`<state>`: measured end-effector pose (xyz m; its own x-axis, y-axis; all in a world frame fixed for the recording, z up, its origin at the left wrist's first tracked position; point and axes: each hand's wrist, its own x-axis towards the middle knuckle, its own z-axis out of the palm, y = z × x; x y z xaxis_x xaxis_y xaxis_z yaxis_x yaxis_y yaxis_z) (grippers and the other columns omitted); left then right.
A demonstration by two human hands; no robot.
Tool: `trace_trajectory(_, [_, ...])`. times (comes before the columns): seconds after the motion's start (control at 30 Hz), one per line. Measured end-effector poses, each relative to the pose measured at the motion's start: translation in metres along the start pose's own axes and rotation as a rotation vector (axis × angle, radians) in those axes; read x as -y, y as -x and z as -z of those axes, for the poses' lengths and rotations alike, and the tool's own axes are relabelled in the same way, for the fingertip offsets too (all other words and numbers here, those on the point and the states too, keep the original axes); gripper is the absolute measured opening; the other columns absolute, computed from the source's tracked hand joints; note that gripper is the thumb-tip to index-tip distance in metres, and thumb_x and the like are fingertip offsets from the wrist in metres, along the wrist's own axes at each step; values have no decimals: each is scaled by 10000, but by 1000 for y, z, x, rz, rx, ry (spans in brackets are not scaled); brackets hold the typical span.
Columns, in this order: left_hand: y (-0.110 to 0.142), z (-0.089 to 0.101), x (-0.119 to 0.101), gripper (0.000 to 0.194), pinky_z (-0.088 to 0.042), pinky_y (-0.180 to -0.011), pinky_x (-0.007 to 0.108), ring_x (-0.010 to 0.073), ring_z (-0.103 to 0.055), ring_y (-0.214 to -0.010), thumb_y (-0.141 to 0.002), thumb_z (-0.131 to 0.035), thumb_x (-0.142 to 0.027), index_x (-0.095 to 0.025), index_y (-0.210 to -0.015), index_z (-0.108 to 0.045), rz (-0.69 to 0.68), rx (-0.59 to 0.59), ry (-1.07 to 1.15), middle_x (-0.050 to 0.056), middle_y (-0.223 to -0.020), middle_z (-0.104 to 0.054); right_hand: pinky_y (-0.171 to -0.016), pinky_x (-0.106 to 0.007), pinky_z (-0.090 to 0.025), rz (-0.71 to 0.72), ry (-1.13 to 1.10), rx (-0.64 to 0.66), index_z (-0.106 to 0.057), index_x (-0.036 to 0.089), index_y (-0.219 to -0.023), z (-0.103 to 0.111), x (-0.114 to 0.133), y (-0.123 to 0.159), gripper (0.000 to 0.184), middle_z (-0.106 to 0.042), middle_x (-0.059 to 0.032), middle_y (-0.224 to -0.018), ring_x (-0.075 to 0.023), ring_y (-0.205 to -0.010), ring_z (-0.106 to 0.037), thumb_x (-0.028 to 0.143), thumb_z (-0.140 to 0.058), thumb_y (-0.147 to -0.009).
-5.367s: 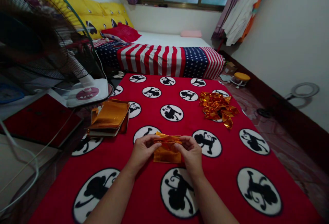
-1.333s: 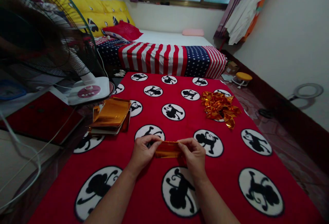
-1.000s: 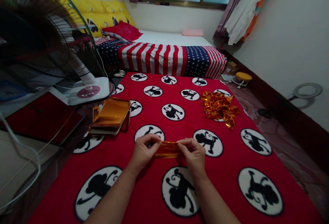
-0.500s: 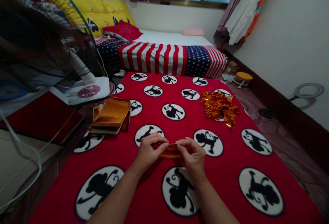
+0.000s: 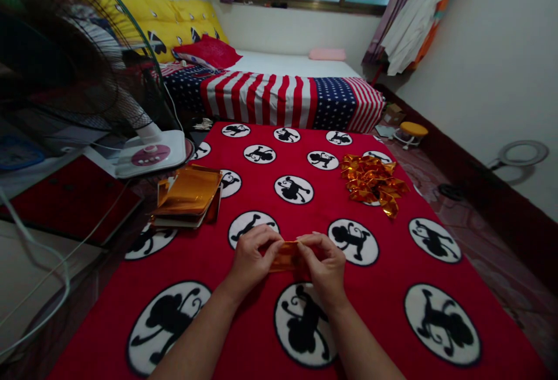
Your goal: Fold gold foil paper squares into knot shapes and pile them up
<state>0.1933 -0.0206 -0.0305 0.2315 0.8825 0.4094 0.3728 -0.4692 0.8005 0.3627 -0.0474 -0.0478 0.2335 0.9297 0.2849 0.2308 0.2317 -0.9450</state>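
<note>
Between my two hands is a sheet of shiny gold foil paper (image 5: pixel 286 258), its top edge folded over. My left hand (image 5: pixel 254 255) pinches the left end of that edge between thumb and fingers. At the right end my right hand (image 5: pixel 323 261) grips it the same way. The lower part of the sheet hangs toward me, just over the red cloth. Off to the left lies a stack of flat gold foil paper (image 5: pixel 192 191). A heap of folded gold foil pieces (image 5: pixel 372 179) rests at the far right of the cloth.
A red cloth with white circles and black monkey figures (image 5: pixel 300 220) covers the surface before me. An electric fan (image 5: pixel 150 144) stands at the left, with a white cable (image 5: pixel 65 269) nearby. Beyond are a bed (image 5: pixel 279 95) and a yellow stool (image 5: pixel 413 130).
The foil paper between my hands has tilted, so more of its flat face shows below the fold. My hands have drawn slightly closer together, still pinching it.
</note>
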Motion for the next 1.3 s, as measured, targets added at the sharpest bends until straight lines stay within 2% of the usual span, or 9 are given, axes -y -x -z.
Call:
trace_trajectory(0.13, [2,3,0,79,-442,-702,271,148,-582,-758,-856,-598,-150,-171,-792,-638,-84,-19,-43,33,-770,-623,-769,-320,-499,-32,-5,68,-650,214,-807,1,4,-1,43,-672,-41,-851,-189,-836,-633,245,-640,-835])
trace_trajectory(0.27, [1,7,-2,62,-439,-717,286,152,-567,-760,-843,-609,-126,-173,-806,-625,-175,-56,-93,30,-758,-614,-784,-322,-488,-31,60,121,-633,217,-831,3,12,-3,17,-666,-34,-849,-195,-849,-623,226,-637,-817])
trace_trajectory(0.4, [0,10,-5,67,-438,-731,299,155,-559,-764,-828,-622,-107,-173,-817,-622,-244,-68,-136,29,-757,-614,-806,-325,-464,31,119,177,-633,225,-899,4,21,-6,100,-670,-26,-882,-193,-862,-613,218,-647,-800])
trace_trajectory(0.5, [0,10,-6,76,-436,-734,303,155,-557,-767,-825,-623,-100,-176,-831,-623,-267,-52,-148,27,-764,-612,-795,-314,-442,102,171,225,-639,223,-823,2,28,-9,22,-662,-11,-822,-175,-805,-598,208,-639,-807])
trace_trajectory(0.63, [2,9,-6,78,-439,-745,305,155,-564,-777,-824,-625,-104,-181,-840,-619,-285,-40,-141,26,-778,-616,-762,-303,-416,167,227,263,-629,215,-745,-1,35,-15,68,-645,3,-756,-159,-748,-574,178,-631,-802])
trace_trajectory(0.73, [2,8,-6,75,-440,-740,306,157,-563,-775,-828,-621,-108,-181,-843,-619,-295,-41,-137,29,-779,-617,-754,-301,-410,157,254,280,-629,211,-724,-2,37,-17,76,-647,6,-744,-160,-747,-572,159,-639,-779])
trace_trajectory(1.03, [5,7,-6,57,-453,-744,303,162,-582,-776,-837,-611,-134,-186,-828,-634,-244,-52,-104,35,-771,-622,-612,-258,-428,-33,150,280,-639,198,-661,-3,37,-15,116,-652,-17,-706,-163,-702,-591,218,-635,-775])
trace_trajectory(1.3, [2,5,-8,113,-475,-712,270,151,-600,-754,-862,-599,-177,-173,-760,-650,-78,-32,19,39,-753,-637,-612,-263,-414,7,130,244,-660,202,-652,-4,37,-16,124,-653,-14,-686,-159,-685,-581,210,-657,-775])
